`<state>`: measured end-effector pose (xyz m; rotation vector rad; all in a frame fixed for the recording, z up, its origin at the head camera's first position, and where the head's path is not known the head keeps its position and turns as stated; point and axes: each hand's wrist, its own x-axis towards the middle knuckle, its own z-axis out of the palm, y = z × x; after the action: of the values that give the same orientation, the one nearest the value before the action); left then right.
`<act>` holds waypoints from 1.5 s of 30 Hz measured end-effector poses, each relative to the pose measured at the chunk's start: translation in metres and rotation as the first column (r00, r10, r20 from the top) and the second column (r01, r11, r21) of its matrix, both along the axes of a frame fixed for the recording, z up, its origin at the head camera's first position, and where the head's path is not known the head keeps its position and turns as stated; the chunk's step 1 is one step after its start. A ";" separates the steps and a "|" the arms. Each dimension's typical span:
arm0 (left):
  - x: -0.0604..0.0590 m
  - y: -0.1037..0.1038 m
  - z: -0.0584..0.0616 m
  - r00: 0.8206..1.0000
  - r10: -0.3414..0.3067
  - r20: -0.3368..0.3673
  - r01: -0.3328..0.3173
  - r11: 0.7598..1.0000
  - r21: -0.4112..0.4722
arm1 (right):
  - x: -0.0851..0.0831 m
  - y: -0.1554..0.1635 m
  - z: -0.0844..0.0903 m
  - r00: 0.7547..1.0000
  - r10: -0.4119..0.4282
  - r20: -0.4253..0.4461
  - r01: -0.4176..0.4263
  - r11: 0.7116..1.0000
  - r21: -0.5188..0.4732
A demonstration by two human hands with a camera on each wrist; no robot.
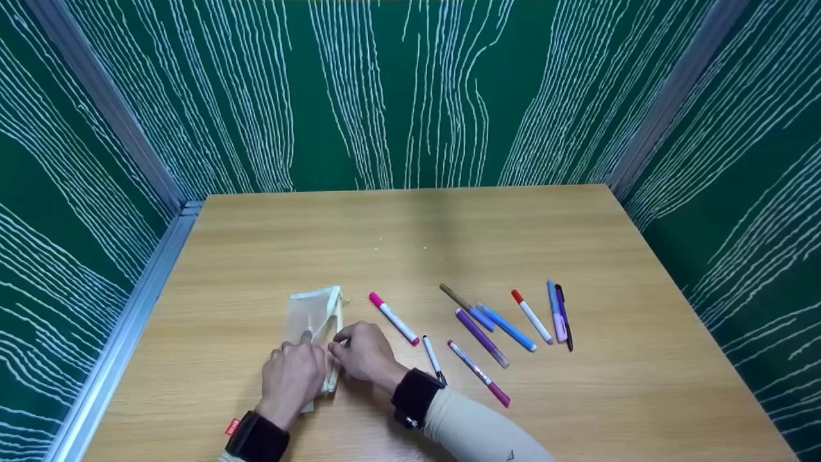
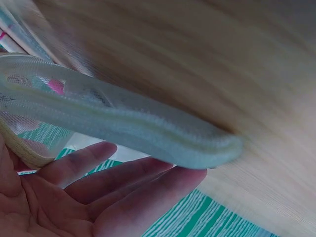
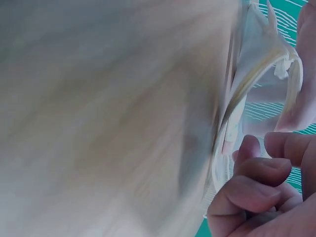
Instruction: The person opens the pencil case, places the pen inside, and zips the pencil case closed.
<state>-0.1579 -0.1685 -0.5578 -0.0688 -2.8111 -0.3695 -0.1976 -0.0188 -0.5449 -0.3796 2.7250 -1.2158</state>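
A whitish see-through mesh pouch [image 1: 304,311] with a pale zip edge lies on the table, left of the middle. My left hand [image 1: 292,375] holds it from the left, fingers against its side; in the left wrist view they lie along the pouch [image 2: 148,131]. Through the mesh a pink patch [image 2: 56,86] shows. My right hand [image 1: 369,353] is at the pouch's gaping mouth. In the right wrist view its fingers [image 3: 247,192] are loosely curled beside the rim, with nothing visible between them. What lies inside the pouch is mostly hidden.
Right of the pouch several pens and markers lie scattered: a pink-capped marker [image 1: 394,319], a purple one [image 1: 481,337], a blue one [image 1: 507,327], a red-capped one [image 1: 532,316] and a black pen [image 1: 564,317]. Green, white-streaked walls [image 1: 346,96] enclose the wooden table [image 1: 308,237].
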 end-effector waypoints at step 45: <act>0.000 -0.001 0.002 0.999 -0.010 0.054 0.008 0.999 0.038 | -0.016 0.067 0.026 0.971 -0.092 -0.222 0.130 0.978 0.163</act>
<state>-0.1583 -0.1694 -0.5558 -0.0643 -2.8565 -0.4327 -0.2140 0.0479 -0.5184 -0.3594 3.0470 -0.9977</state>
